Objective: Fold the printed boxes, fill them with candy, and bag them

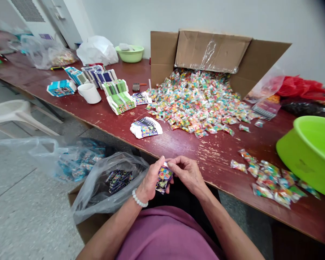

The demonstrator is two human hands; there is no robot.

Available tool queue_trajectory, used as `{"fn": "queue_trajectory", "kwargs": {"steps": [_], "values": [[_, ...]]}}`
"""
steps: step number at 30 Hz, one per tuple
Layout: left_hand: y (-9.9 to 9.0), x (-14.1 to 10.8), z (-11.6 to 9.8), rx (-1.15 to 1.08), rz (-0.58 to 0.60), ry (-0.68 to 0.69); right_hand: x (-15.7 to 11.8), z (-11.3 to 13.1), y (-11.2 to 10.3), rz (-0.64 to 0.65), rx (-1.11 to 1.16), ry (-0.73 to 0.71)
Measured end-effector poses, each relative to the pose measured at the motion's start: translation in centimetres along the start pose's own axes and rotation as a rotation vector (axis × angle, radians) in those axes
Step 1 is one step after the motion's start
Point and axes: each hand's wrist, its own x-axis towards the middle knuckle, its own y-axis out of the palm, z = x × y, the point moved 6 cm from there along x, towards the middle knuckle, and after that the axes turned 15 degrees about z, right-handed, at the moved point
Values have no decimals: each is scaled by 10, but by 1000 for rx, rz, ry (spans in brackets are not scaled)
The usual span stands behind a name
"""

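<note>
Close to my lap, just off the table's front edge, my left hand [151, 180] holds a small dark purple printed candy box [165, 177]. The fingers of my right hand [186, 172] pinch the white flap at its top end. Ahead on the table lies a fanned stack of flat purple boxes [146, 128]. Beyond it spreads a big heap of small clear-wrapped colourful candies [197, 103], spilling from an open cardboard carton [211, 50]. Down to the left, a clear plastic bag [90, 202] lining a carton contains several dark purple boxes [119, 181].
Bundled green boxes [119, 97], blue boxes [61, 88] and a white mug [89, 93] stand at the table's left. To the right are a large green basin [308, 151] and loose candy packets [271, 180]. A white plastic stool [13, 112] stands on the floor.
</note>
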Motion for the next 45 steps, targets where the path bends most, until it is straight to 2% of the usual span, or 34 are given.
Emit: {"fn": "queue_trajectory", "kwargs": {"steps": [5, 8, 11, 15, 18, 22, 25, 28, 30, 32, 33, 34, 36, 38, 39, 41, 45], "values": [[-3, 0, -1, 83, -34, 26, -1, 2, 2, 9, -8, -17], [-3, -2, -2, 120, -39, -4, 0, 4, 1, 28, -11, 4], [-5, -1, -1, 44, -27, -33, -3, 4, 3, 58, -51, -33], [-9, 3, 3, -206, -20, -25, -13, 6, 10, 48, -345, -167], [-13, 4, 0, -304, -82, 31, -19, 7, 23, 42, -701, -274], [-18, 0, -1, -371, -212, 135, -18, -1, 37, 33, -1121, -310], [-22, -3, 2, -342, -259, 234, -10, -7, 43, 50, -1193, -397], [-30, -8, 6, -279, -246, 282, 0, -10, 52, 138, -1105, -440], [-46, -20, 2, -113, -301, 292, 7, -10, 57, 219, -1047, -408], [-70, -39, -11, 217, -421, 282, 13, -6, 55, 246, -1013, -386], [-83, -50, -21, 442, -497, 258, 17, -4, 49, 218, -1005, -389], [-97, -61, -30, 542, -560, 250, 20, -1, 40, 159, -1001, -396], [-121, -77, -49, 635, -629, 241, 26, -1, 15, 2, -993, -385], [-135, -80, -71, 725, -667, 250, 31, -7, -9, -137, -991, -336], [-137, -75, -84, 807, -671, 257, 33, -11, -17, -184, -1007, -311], [-130, -54, -112, 1153, -657, 254, 36, -19, -25, -217, -1069, -281], [-119, 14, -147, 1676, -582, 129, 37, -23, -19, -183, -1157, -280]]}}
